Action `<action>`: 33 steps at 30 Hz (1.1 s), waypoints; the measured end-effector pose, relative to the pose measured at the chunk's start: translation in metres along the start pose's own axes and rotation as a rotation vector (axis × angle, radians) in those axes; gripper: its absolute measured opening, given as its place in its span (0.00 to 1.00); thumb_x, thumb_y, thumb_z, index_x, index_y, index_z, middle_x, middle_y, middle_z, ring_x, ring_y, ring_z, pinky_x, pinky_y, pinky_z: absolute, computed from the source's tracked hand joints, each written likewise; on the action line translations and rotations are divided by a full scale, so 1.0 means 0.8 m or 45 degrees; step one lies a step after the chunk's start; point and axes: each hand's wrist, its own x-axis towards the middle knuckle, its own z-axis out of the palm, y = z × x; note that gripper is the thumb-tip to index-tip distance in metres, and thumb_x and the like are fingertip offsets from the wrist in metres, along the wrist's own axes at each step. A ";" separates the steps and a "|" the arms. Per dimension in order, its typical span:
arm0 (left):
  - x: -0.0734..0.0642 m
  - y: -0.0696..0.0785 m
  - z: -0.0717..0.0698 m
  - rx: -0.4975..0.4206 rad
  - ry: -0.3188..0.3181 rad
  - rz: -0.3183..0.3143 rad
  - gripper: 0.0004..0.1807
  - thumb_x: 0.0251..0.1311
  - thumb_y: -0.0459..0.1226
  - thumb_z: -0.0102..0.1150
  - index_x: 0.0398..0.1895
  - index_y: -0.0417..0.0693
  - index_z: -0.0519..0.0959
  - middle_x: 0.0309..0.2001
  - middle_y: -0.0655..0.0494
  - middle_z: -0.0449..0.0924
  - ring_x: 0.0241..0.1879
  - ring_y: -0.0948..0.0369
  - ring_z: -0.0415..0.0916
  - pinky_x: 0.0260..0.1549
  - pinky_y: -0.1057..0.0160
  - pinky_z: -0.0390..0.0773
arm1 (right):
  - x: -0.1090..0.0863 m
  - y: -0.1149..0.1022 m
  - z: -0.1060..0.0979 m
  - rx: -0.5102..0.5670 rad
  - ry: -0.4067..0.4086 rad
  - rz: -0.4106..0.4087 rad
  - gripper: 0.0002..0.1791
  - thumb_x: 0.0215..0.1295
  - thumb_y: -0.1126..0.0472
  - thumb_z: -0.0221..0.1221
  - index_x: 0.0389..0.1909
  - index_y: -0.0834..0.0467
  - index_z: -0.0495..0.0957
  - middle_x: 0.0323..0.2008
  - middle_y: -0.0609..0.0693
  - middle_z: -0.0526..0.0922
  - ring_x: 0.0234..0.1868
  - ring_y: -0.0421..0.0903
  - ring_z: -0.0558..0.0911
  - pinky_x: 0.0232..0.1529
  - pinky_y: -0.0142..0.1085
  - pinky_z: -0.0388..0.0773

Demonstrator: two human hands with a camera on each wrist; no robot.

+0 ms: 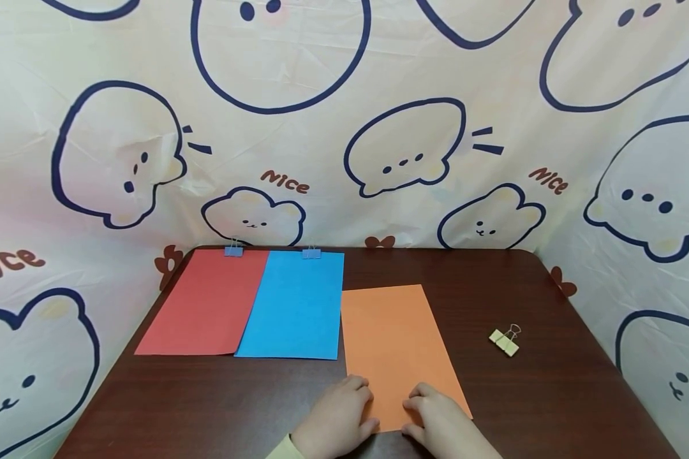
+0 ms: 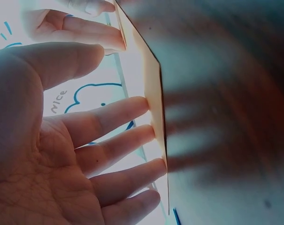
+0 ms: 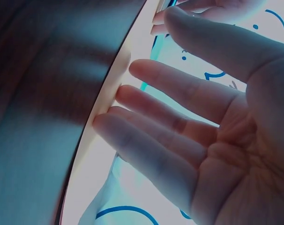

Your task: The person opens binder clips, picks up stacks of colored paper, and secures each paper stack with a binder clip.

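Note:
An orange sheet of paper [image 1: 399, 344] lies on the table, slightly turned, its near edge between both hands. The left hand [image 1: 339, 417] rests at the sheet's near left corner. In the left wrist view, the left fingertips [image 2: 156, 133] touch the paper, fingers spread and the thumb held off it. At the near right part of the sheet is the right hand [image 1: 444, 421]. The right wrist view shows the right fingertips [image 3: 125, 93] on the paper, the thumb raised. Neither hand pinches the sheet.
Left of the orange sheet lie a blue sheet [image 1: 293, 306] and a red sheet [image 1: 203, 303], side by side. A blue binder clip [image 1: 312, 254] and another blue binder clip [image 1: 233, 252] hold their far edges. On the right sits a pale yellow binder clip [image 1: 504, 342]. A printed curtain [image 1: 321, 146] stands behind the table.

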 end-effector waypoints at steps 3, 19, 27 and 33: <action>0.000 0.001 0.001 0.001 0.006 0.003 0.19 0.64 0.53 0.67 0.48 0.50 0.86 0.55 0.55 0.82 0.53 0.58 0.81 0.51 0.57 0.83 | -0.003 0.006 -0.002 0.054 0.005 -0.043 0.11 0.63 0.53 0.70 0.40 0.56 0.87 0.40 0.42 0.79 0.36 0.39 0.81 0.36 0.35 0.80; 0.001 0.005 0.003 0.065 0.063 0.061 0.16 0.64 0.53 0.68 0.44 0.52 0.86 0.49 0.59 0.82 0.49 0.62 0.79 0.51 0.56 0.81 | -0.001 0.064 -0.067 -0.010 0.338 -0.045 0.11 0.62 0.58 0.72 0.44 0.55 0.88 0.37 0.42 0.82 0.35 0.38 0.80 0.37 0.34 0.79; -0.002 0.005 0.002 0.095 0.086 0.072 0.16 0.63 0.52 0.68 0.44 0.51 0.86 0.49 0.59 0.82 0.49 0.61 0.79 0.50 0.54 0.81 | 0.017 0.127 -0.117 -0.102 0.498 0.246 0.16 0.66 0.58 0.69 0.51 0.62 0.84 0.50 0.62 0.78 0.40 0.54 0.81 0.41 0.52 0.81; -0.002 0.005 0.000 0.120 0.086 0.068 0.17 0.63 0.52 0.69 0.44 0.51 0.86 0.49 0.59 0.82 0.50 0.59 0.80 0.50 0.51 0.82 | 0.029 0.173 -0.128 -0.131 0.479 0.353 0.22 0.70 0.59 0.64 0.59 0.68 0.78 0.60 0.73 0.70 0.55 0.71 0.74 0.48 0.65 0.76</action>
